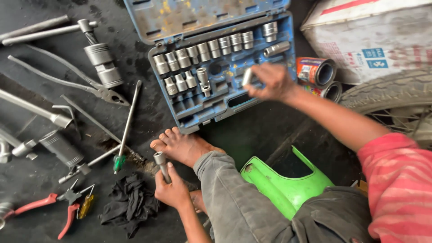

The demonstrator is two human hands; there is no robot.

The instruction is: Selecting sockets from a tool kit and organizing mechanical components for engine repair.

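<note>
Right hand (pixel 270 82) is up at centre-right of the frame, over the open blue socket case (pixel 216 96), fingers pinched on one silver socket (pixel 247 77) — held just above the case's right half. Left hand (pixel 171 189) sits low, left of centre, fist wrapped around a metal socket wrench handle (pixel 162 165); its socket end points up, right beside the bare foot (pixel 182 146).

Case lies open in the upper centre, lid folded back toward the top edge. Two rows of sockets (pixel 202 51) fill the upper trays; several lower slots are bare.

Left side of the frame, on the dark oily floor — long-nose pliers (pixel 105 93), a heavy threaded steel tool with bar handle (pixel 101 60), a green-handled screwdriver (pixel 123 135), red-handled pliers (pixel 67 202) near the lower-left corner. Black rag (pixel 128 204) lies just left of the left hand.

Green plastic stool (pixel 283 184) sits under the person at lower centre-right. Two cans (pixel 321 76) lie on their sides right of the case, next to a spoked tyre (pixel 391 96) at the right edge.
</note>
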